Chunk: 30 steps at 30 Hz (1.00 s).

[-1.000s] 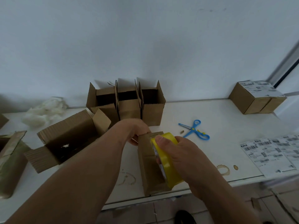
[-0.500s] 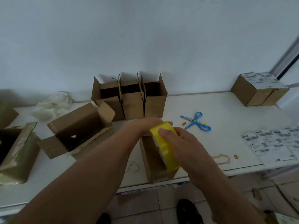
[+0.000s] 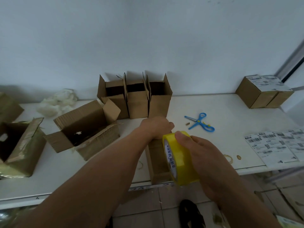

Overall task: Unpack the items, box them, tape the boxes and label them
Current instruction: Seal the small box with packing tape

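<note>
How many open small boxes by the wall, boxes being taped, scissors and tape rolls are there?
Open small cardboard boxes: 3
Cardboard box being taped: 1
Blue scissors: 1
Yellow tape roll: 1
Total: 6

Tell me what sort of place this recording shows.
Probably a small home or back-room parcel packing station: open cardboard boxes lined along a white table, sheets of shipping labels, labelled boxes, and a yellow tape roll in the right hand.
</note>
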Each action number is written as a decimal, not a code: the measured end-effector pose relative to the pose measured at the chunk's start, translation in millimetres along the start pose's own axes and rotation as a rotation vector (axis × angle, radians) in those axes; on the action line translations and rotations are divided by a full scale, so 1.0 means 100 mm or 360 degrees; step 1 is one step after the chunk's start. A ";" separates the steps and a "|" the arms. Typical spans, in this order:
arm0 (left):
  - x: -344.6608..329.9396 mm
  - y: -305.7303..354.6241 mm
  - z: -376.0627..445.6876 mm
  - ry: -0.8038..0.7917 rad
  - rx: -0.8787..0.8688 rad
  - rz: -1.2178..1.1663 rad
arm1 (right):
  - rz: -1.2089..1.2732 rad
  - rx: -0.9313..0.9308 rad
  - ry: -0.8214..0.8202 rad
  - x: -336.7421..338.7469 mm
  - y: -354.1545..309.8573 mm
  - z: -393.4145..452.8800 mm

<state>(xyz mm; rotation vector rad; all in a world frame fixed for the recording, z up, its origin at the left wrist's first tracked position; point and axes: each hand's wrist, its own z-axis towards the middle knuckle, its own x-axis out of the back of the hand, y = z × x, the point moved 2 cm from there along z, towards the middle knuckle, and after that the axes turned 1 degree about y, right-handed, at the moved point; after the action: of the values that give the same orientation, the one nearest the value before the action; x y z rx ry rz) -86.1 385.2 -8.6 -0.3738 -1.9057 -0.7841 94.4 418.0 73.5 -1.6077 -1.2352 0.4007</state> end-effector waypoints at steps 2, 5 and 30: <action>-0.03 -0.06 0.04 0.0088 0.0074 -0.0145 | 0.0018 -0.0060 -0.0048 0.02 0.04 -0.05; -0.05 -0.07 0.08 0.0131 0.0114 -0.0182 | -0.0030 -0.0165 -0.0127 0.05 0.14 -0.13; -0.09 -0.06 0.02 0.0199 -0.0021 0.0173 | -0.0132 -0.0311 -0.0347 -0.02 0.76 -0.16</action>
<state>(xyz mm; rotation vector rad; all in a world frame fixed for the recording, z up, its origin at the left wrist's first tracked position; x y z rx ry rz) -87.0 383.2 -19.6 -0.4232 -1.7493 -0.7317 144.7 411.9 14.6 -1.7037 -1.5413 0.4216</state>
